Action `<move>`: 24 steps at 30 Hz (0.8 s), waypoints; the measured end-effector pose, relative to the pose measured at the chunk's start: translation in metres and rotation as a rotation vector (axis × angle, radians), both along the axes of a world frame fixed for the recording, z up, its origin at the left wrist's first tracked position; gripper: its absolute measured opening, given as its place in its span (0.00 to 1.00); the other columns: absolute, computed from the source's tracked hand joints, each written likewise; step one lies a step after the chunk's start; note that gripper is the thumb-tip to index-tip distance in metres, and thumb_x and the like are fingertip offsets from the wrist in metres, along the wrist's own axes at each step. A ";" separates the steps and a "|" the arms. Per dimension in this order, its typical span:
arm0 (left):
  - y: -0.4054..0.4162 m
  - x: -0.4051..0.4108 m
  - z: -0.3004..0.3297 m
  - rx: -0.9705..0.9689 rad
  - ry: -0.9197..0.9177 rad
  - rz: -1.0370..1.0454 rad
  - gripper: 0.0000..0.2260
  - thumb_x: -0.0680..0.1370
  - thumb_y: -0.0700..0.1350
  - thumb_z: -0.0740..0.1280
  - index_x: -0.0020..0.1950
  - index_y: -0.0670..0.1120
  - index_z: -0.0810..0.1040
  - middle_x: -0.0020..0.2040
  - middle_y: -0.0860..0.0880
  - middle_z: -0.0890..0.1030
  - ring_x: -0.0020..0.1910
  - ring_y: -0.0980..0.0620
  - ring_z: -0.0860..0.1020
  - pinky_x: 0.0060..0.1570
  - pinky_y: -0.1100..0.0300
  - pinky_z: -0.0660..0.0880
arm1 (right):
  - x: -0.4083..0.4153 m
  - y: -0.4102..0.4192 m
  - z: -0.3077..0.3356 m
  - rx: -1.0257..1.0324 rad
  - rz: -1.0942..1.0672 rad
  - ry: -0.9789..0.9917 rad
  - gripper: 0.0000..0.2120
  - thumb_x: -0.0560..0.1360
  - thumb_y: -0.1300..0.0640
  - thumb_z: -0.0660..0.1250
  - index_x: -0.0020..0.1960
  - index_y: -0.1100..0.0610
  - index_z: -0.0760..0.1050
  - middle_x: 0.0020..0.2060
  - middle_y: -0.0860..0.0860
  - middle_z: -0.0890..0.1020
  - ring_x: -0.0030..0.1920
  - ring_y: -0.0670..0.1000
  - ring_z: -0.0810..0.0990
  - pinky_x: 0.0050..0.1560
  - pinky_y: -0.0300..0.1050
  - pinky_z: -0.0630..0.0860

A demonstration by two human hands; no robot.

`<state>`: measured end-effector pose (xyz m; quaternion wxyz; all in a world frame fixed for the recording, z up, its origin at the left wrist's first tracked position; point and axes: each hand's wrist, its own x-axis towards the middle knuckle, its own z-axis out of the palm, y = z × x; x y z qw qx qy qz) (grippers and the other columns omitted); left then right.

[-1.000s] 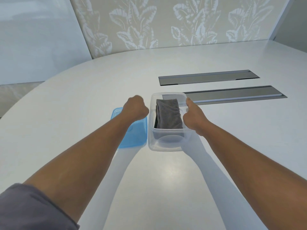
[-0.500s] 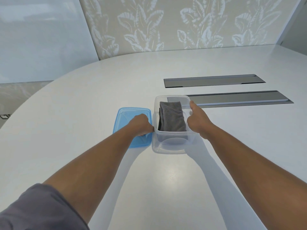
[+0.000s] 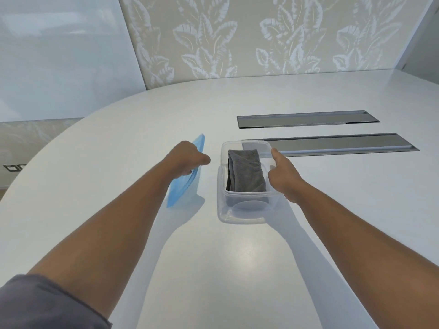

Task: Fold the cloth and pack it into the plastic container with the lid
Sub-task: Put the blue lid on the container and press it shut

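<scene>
The folded grey cloth (image 3: 247, 170) lies inside the clear plastic container (image 3: 245, 211), filling its far half and leaning toward the right wall, with a darker fold showing along its left edge. The container stands open on the white table (image 3: 213, 269), its far end just overlapping the nearer of two grey metal cable trays (image 3: 337, 144) set flush into the tabletop. The right hand (image 3: 282, 176) rests against the container's right rim, thumb laid along the top edge and fingers curled down the outer wall, steadying it. Just left of the container, the left hand (image 3: 187, 159) is closed around the blue lid (image 3: 187, 179), which is tilted up on edge, its lower corner seemingly touching the table, though the blur there makes that hard to confirm. A grey sleeve (image 3: 35, 305) covers the left upper arm at the bottom corner.
</scene>
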<state>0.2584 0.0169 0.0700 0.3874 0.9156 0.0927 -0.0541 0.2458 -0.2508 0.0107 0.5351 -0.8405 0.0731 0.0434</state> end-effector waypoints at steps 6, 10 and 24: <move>0.005 -0.009 0.044 -0.052 -0.185 0.106 0.11 0.72 0.41 0.71 0.34 0.45 0.70 0.32 0.47 0.70 0.29 0.49 0.70 0.23 0.66 0.67 | -0.007 0.007 -0.001 0.043 -0.023 -0.006 0.38 0.77 0.73 0.52 0.82 0.47 0.53 0.81 0.47 0.60 0.79 0.52 0.60 0.62 0.41 0.61; 0.004 -0.019 0.082 -0.218 -0.386 0.162 0.11 0.68 0.43 0.73 0.41 0.37 0.78 0.36 0.43 0.76 0.35 0.42 0.80 0.35 0.50 0.83 | -0.011 0.007 0.002 0.139 -0.036 -0.013 0.36 0.78 0.72 0.53 0.82 0.48 0.56 0.80 0.45 0.62 0.78 0.51 0.61 0.66 0.41 0.61; -0.042 -0.027 0.040 -1.076 -0.168 0.131 0.18 0.77 0.31 0.71 0.65 0.37 0.73 0.59 0.34 0.83 0.43 0.41 0.86 0.38 0.52 0.84 | -0.018 0.013 0.058 0.699 -0.097 -0.257 0.06 0.80 0.53 0.67 0.54 0.54 0.80 0.51 0.50 0.85 0.49 0.49 0.82 0.53 0.43 0.75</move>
